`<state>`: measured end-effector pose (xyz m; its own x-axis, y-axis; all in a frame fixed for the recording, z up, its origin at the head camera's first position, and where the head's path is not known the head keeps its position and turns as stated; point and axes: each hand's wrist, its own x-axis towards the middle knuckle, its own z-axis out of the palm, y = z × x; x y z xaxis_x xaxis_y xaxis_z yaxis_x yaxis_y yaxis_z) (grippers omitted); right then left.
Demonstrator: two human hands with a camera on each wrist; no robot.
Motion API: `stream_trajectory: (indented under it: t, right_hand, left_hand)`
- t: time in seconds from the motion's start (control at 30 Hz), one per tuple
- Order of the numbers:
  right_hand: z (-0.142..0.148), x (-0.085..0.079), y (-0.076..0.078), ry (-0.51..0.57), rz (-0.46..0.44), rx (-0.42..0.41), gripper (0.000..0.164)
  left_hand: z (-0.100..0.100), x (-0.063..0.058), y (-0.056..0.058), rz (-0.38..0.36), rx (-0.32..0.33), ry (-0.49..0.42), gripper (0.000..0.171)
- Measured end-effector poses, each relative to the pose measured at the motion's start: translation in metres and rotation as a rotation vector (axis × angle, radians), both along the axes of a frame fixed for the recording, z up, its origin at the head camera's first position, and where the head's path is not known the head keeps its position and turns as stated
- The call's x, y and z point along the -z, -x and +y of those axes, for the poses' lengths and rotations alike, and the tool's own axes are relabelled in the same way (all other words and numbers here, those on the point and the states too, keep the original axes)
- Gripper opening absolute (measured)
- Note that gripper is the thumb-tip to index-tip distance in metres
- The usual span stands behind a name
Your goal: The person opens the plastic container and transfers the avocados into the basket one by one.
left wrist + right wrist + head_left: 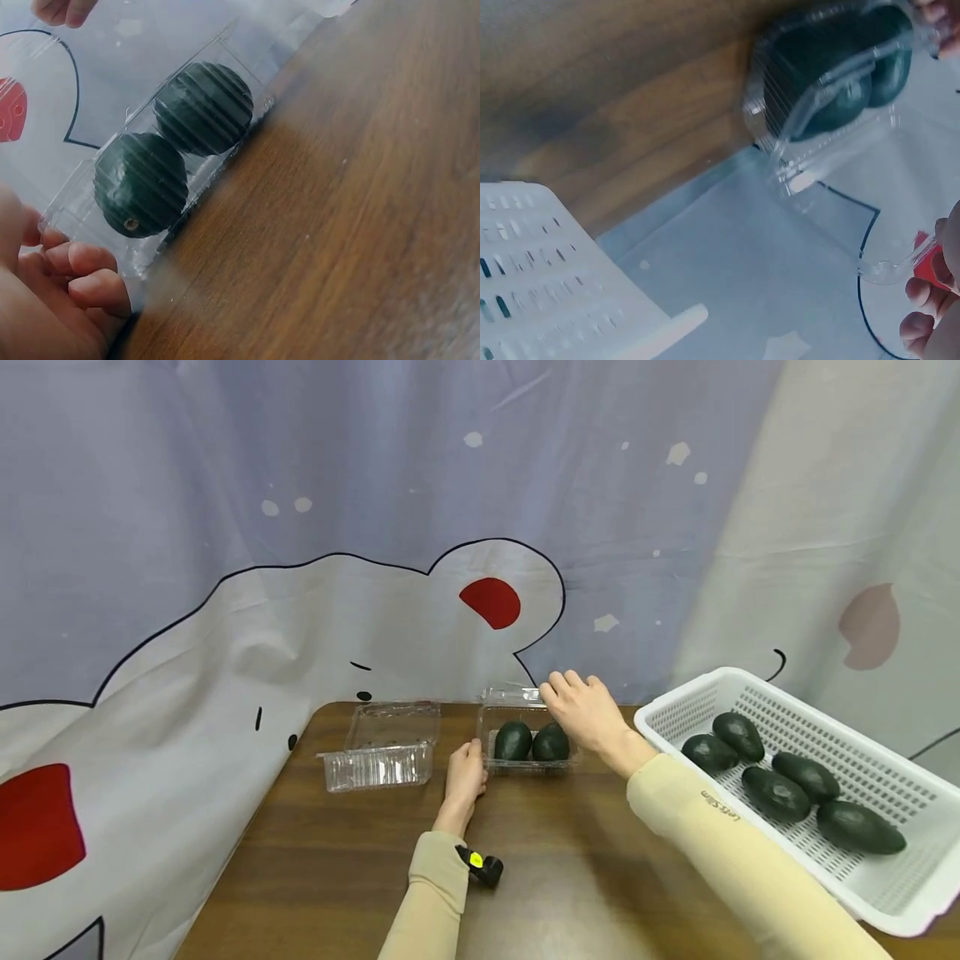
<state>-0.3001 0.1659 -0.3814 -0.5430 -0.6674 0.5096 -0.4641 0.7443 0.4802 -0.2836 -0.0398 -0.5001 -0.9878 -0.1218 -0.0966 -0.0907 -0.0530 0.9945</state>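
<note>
A clear plastic clamshell box (491, 714) stands near the table's far edge with its lid (513, 697) raised. Two dark green avocados (513, 741) sit side by side in its base, seen through the ribbed wall in the left wrist view. My left hand (465, 774) holds the box's near left corner, fingers curled at the rim. Above the box's right side, my right hand (583, 710) pinches the edge of the raised lid; in the right wrist view its fingers (919, 326) are at that edge.
A second clear clamshell box (378, 768) stands open on the left. To the right is a white perforated basket (750, 681) holding several avocados (776, 794). A printed curtain (375, 635) hangs behind the wooden table (322, 877).
</note>
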Motion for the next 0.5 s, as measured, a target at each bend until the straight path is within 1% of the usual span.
stream_trajectory:
  t: [0.1, 0.27, 0.4, 0.5]
  right_hand:
    - [0.003, -0.006, 0.006, 0.034, -0.04, 0.017, 0.016]
    - [0.005, -0.018, 0.016, 0.096, -0.139, 0.059, 0.016]
    - [0.003, -0.025, 0.026, 0.13, -0.191, 0.081, 0.014]
    - [-0.001, -0.029, 0.034, 0.148, -0.227, 0.095, 0.012]
  left_hand:
    - [0.002, 0.001, 0.0, -0.001, -0.003, -0.007, 0.036]
    - [0.003, 0.001, 0.001, -0.008, -0.004, 0.006, 0.04]
    - [-0.001, -0.002, 0.008, -0.005, -0.023, 0.046, 0.042]
    - [-0.005, -0.003, 0.016, -0.004, -0.038, 0.085, 0.04]
